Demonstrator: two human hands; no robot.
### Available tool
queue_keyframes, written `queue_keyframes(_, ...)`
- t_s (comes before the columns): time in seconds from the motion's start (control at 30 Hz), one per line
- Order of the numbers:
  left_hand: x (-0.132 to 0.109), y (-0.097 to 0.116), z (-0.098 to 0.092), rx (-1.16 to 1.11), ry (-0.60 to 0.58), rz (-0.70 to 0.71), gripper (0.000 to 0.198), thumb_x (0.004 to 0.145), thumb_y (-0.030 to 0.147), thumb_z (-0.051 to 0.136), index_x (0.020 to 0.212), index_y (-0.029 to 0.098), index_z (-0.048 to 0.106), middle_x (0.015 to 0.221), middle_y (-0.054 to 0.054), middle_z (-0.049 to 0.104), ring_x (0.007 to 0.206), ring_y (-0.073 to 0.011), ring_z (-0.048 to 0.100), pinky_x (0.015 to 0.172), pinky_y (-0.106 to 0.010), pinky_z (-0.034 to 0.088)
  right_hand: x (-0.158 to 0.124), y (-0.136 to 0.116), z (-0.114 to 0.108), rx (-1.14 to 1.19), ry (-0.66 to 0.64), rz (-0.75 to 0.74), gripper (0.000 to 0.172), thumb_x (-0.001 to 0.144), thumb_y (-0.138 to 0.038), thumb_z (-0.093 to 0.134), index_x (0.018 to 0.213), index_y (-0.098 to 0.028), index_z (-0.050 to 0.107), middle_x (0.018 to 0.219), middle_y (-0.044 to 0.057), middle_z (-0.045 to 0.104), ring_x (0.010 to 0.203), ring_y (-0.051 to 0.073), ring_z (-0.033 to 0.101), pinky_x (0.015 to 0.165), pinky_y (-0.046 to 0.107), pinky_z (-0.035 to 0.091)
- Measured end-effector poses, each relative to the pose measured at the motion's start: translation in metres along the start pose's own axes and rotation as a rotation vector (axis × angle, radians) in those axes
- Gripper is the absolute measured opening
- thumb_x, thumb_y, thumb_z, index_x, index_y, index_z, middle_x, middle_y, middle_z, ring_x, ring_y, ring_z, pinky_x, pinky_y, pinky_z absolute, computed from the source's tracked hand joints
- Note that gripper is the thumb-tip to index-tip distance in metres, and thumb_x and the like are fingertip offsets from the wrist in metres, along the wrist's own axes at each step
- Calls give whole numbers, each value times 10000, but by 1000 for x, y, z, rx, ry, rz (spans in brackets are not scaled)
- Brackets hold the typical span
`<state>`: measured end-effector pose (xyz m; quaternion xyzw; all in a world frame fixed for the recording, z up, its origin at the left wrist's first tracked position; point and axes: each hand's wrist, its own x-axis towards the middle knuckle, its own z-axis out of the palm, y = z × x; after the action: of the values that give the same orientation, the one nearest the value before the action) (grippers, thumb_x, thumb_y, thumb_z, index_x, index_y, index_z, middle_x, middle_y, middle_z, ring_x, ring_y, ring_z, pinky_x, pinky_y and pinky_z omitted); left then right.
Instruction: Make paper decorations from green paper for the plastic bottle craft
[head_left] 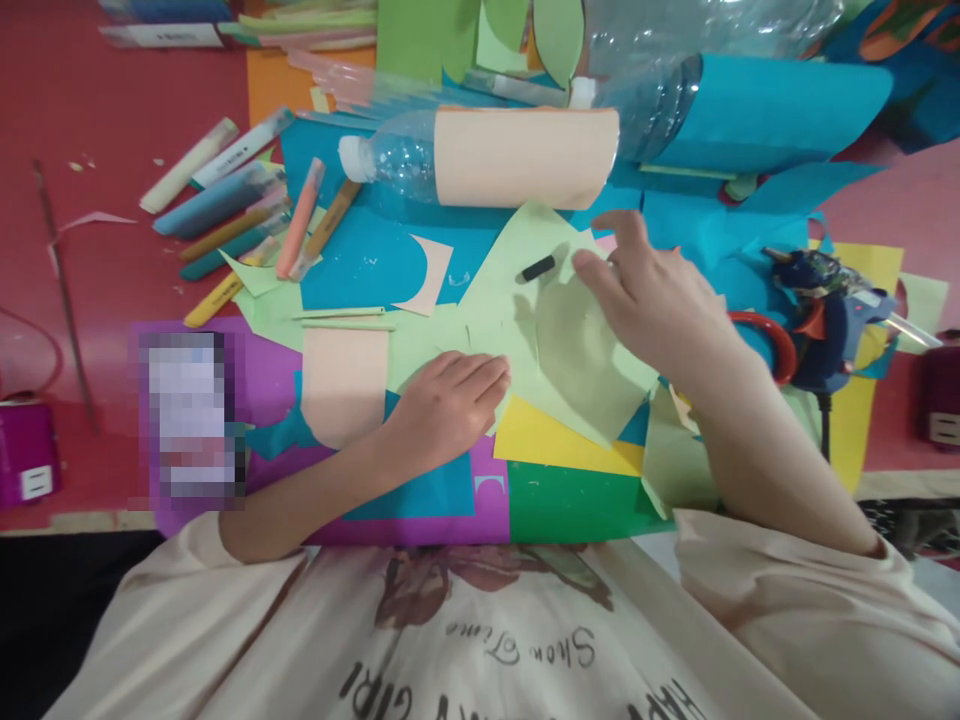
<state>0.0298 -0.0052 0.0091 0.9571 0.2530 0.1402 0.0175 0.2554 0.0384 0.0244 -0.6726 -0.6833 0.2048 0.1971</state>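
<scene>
Flat on a light green sheet of paper (pixel 495 290) rests my left hand (pixel 461 405), fingers together and stretched out. My right hand (pixel 652 280) is over the same sheet's right part, thumb and index finger apart with nothing between them. Just left of its thumb lies a small black cylinder (pixel 538 268) that looks like a marker cap. A peach paper piece with a rounded end (pixel 345 385) is beside my left wrist. Behind the sheet, a clear plastic bottle wrapped in peach paper (pixel 525 158) lies on its side.
Several markers (pixel 217 200) lie at the left, near a phone (pixel 191 415). At right are a glue gun (pixel 832 330) and red-handled scissors (pixel 772 345). A blue-wrapped bottle (pixel 787 110) lies at the back right. Coloured paper sheets and scraps cover the red table (pixel 82 270).
</scene>
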Motion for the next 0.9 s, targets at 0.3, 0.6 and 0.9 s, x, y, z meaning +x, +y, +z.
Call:
queue_keyframes(0.3,-8,-14,13,-200,95,-53,290,919,38,389,1036,144,631,1065,-37,720,958,-143,664,801,-279,521,-19,8,-20,738,-193,74,225,880,-383,526,1006,-229,630,667,3,609,461,117,572,426,254,446)
queue_keyframes(0.6,-6,-14,11,-171,87,-11,259,914,58,422,1047,122,636,1082,-48,719,949,-161,670,787,-294,531,-26,4,17,590,-52,-69,198,805,-338,617,826,-253,439,869,36,699,815,213,688,695,377,543)
queue_keyframes(0.9,-5,-11,7,-129,36,0,251,890,35,454,1059,108,625,1126,-63,703,1006,-173,661,799,-307,532,-31,-3,33,416,-4,-198,145,818,-267,601,914,-249,493,847,34,646,805,199,627,695,363,522)
